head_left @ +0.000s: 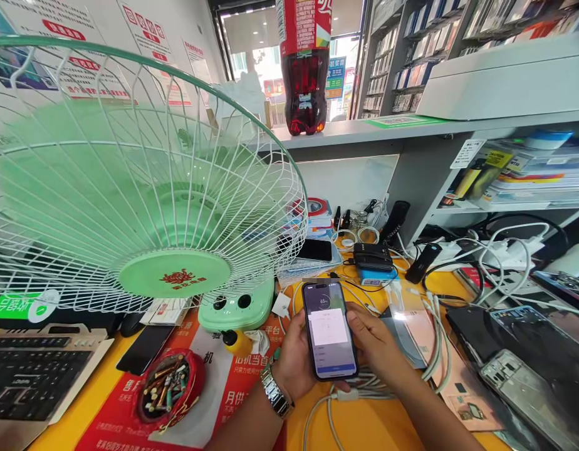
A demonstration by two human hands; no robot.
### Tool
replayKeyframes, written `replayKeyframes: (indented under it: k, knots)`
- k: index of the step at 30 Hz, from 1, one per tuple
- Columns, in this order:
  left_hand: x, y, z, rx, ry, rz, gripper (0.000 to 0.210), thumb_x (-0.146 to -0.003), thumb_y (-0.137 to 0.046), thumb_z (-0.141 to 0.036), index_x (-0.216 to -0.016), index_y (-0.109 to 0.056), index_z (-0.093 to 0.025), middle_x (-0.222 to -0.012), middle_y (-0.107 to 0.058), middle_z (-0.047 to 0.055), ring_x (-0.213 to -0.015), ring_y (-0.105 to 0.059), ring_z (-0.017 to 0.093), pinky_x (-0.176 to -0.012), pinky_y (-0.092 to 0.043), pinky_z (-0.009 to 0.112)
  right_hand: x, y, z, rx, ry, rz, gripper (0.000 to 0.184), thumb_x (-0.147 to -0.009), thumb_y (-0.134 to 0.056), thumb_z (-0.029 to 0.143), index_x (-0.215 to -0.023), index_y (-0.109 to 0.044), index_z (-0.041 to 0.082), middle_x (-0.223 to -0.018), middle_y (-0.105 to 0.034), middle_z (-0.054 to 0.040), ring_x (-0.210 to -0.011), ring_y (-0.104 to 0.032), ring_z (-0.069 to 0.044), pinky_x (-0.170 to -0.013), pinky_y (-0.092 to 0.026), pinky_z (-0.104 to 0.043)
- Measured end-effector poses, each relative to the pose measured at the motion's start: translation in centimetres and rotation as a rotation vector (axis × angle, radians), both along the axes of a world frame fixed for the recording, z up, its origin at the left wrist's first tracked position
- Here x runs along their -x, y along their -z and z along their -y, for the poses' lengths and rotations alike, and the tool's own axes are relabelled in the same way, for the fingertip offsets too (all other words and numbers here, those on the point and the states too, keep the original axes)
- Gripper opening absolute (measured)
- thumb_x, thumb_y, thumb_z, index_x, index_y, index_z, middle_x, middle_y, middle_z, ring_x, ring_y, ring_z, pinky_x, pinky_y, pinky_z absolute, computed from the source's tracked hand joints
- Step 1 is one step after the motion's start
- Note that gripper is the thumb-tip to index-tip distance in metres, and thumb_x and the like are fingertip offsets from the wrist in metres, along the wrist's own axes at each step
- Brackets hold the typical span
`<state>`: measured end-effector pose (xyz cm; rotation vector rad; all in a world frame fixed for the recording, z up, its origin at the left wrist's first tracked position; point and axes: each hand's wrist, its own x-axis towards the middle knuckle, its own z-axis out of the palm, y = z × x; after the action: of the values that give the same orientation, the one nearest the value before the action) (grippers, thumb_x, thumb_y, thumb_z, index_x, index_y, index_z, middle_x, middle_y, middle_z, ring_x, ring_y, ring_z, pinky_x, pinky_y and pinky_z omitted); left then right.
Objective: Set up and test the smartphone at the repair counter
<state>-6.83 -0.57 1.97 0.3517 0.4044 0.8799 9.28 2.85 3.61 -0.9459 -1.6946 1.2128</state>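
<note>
A lit smartphone (pixel 330 332) is held upright over the yellow desk, its screen facing me with a white pop-up box and "65%" at the top. My left hand (pixel 292 357), with a metal watch (pixel 275 391) at the wrist, wraps around the phone's left edge and underside. On the other side, my right hand (pixel 371 341) grips the right edge, its thumb close to the screen. The fingers behind the phone are mostly hidden. White cables (pixel 348 394) lie on the desk just below the phone.
A green fan (pixel 174 275) fills the left, above a keyboard (pixel 36 369), a dark phone (pixel 145 349) and a red ashtray (pixel 195 376) of cigarette butts. A cola bottle (pixel 306 88) stands on the shelf ahead. Tangled cables and phone parts (pixel 529 388) crowd the right.
</note>
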Motion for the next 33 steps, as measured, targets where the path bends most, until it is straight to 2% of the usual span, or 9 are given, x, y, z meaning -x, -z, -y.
replayKeyframes:
  k: [4, 7, 11, 14, 17, 21, 26, 30, 33]
  knots:
    - [0.0, -0.2, 0.0, 0.004, 0.001, -0.026, 0.072, -0.084, -0.034, -0.069, -0.132, -0.052, -0.019, -0.12, -0.064, 0.016, -0.099, -0.063, 0.036, -0.072, -0.05, 0.047, 0.1, 0.5, 0.1, 0.135, 0.012, -0.059, 0.038, -0.094, -0.044, 0.047, -0.101, -0.07, 0.021, -0.093, -0.066, -0.0054, -0.081, -0.059, -0.02, -0.077, -0.046, -0.03]
    - [-0.4, -0.3, -0.1, -0.011, -0.017, -0.042, 0.071, -0.085, -0.035, -0.068, -0.133, -0.053, -0.019, -0.124, -0.062, 0.014, -0.108, -0.059, 0.035, -0.086, -0.046, 0.05, 0.6, 1.1, 0.4, 0.287, 0.113, -0.154, 0.039, -0.089, -0.049, 0.053, -0.099, -0.07, 0.021, -0.083, -0.067, -0.0035, -0.073, -0.059, -0.02, -0.066, -0.047, -0.028]
    - [-1.1, -0.2, -0.3, -0.102, -0.2, -0.149, 0.06, -0.087, -0.044, -0.061, -0.128, -0.057, -0.02, -0.125, -0.062, 0.011, -0.115, -0.055, 0.028, -0.097, -0.041, 0.042, 1.3, 1.5, 0.9, 0.322, 0.297, -0.275, 0.041, -0.08, -0.059, 0.058, -0.083, -0.069, 0.019, -0.078, -0.068, -0.0034, -0.071, -0.059, -0.02, -0.063, -0.046, -0.027]
    - [-0.9, -0.3, -0.5, -0.149, -0.385, -0.309, 0.047, -0.085, -0.055, -0.052, -0.117, -0.063, -0.019, -0.115, -0.067, 0.011, -0.105, -0.062, 0.025, -0.09, -0.046, 0.037, 1.4, 1.5, 1.4, 0.327, 0.359, -0.313, 0.041, -0.08, -0.058, 0.059, -0.081, -0.067, 0.02, -0.072, -0.066, -0.0021, -0.064, -0.057, -0.019, -0.058, -0.045, -0.027]
    - [-0.2, -0.6, -0.7, -0.126, -0.48, -0.428, 0.042, -0.083, -0.059, -0.051, -0.105, -0.067, -0.017, -0.095, -0.072, 0.01, -0.086, -0.067, 0.023, -0.074, -0.051, 0.033, 1.3, 1.4, 1.7, 0.36, 0.372, -0.311, 0.041, -0.081, -0.057, 0.06, -0.08, -0.065, 0.02, -0.066, -0.064, -0.0014, -0.06, -0.056, -0.02, -0.055, -0.044, -0.028]
    - [0.8, -0.9, -1.1, -0.172, -0.598, -0.479, 0.032, -0.08, -0.065, -0.047, -0.084, -0.067, -0.015, -0.08, -0.07, 0.006, -0.069, -0.063, 0.016, -0.058, -0.047, 0.024, 1.4, 1.4, 1.9, 0.365, 0.332, -0.27, 0.043, -0.08, -0.057, 0.06, -0.08, -0.066, 0.019, -0.069, -0.066, -0.0035, -0.061, -0.057, -0.02, -0.055, -0.044, -0.028]
    - [1.2, -0.7, -1.2, -0.221, -0.585, -0.55, 0.031, -0.078, -0.067, -0.046, -0.08, -0.068, -0.014, -0.074, -0.066, 0.004, -0.066, -0.058, 0.014, -0.051, -0.043, 0.021, 1.5, 1.7, 1.7, 0.42, 0.36, -0.287, 0.044, -0.077, -0.061, 0.061, -0.085, -0.068, 0.018, -0.075, -0.07, -0.0052, -0.063, -0.059, -0.021, -0.052, -0.044, -0.027]
    - [1.2, -0.7, -1.2, -0.201, -0.578, -0.595, 0.033, -0.075, -0.069, -0.046, -0.081, -0.068, -0.014, -0.074, -0.064, 0.003, -0.062, -0.055, 0.012, -0.048, -0.044, 0.021, 1.5, 2.1, 1.4, 0.501, 0.353, -0.35, 0.043, -0.076, -0.063, 0.059, -0.09, -0.068, 0.019, -0.075, -0.071, -0.0043, -0.058, -0.058, -0.02, -0.048, -0.042, -0.026]
    - [1.1, -0.7, -1.2, -0.197, -0.577, -0.618, 0.033, -0.074, -0.07, -0.047, -0.078, -0.068, -0.015, -0.072, -0.063, 0.003, -0.059, -0.054, 0.012, -0.047, -0.044, 0.021, 1.5, 2.0, 1.4, 0.5, 0.35, -0.354, 0.042, -0.077, -0.062, 0.058, -0.089, -0.069, 0.019, -0.074, -0.071, -0.0042, -0.056, -0.057, -0.02, -0.048, -0.042, -0.026]
